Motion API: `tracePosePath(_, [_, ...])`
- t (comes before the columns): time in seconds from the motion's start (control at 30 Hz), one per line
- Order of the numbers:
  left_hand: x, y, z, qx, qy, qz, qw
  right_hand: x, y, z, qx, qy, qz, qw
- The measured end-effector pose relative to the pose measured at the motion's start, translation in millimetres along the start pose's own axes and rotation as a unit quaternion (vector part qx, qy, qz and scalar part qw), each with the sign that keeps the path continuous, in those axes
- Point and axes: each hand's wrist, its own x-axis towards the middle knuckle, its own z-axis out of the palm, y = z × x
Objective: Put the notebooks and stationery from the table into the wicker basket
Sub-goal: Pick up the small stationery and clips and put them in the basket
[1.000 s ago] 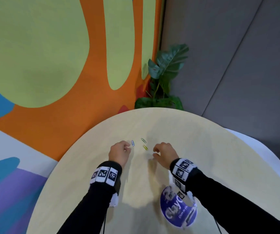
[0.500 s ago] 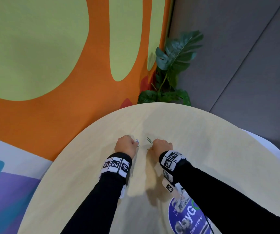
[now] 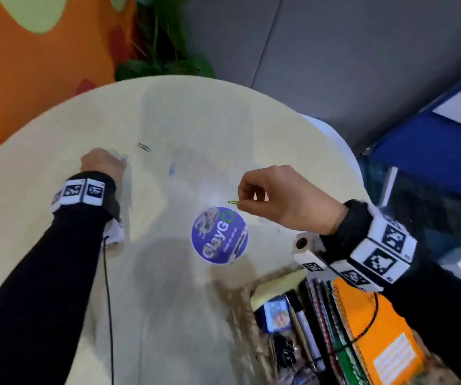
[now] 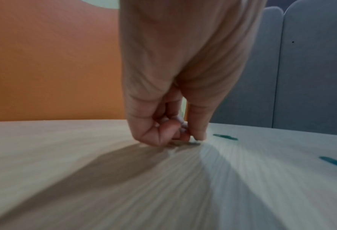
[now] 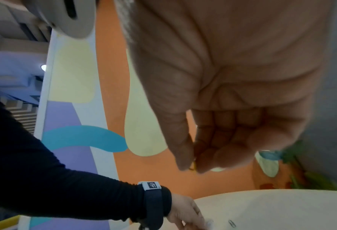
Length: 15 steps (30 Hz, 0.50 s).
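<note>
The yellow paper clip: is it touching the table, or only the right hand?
Apart from the table. In the head view the right hand pinches the yellow clip at its fingertips, lifted above the table near the round sticker.

Round pale wooden table with two loose paper clips, a purple sticker, wicker basket at its near edge.

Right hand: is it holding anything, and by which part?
Yes. The right hand pinches a yellow paper clip by one end between thumb and fingertips.
</note>
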Motion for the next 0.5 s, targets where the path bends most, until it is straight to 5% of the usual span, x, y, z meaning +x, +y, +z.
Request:
tracePosePath(0.23, [-78, 6, -12, -0.027, 0.001, 0.122, 0.992, -144, 35, 52, -0.03, -0.191, 0.02, 0.981])
tracePosePath(0.5, [-254, 41, -14, -0.187, -0.065, 0.232, 0.952, -178, 51, 134, -0.188, -0.358, 0.043, 0.914])
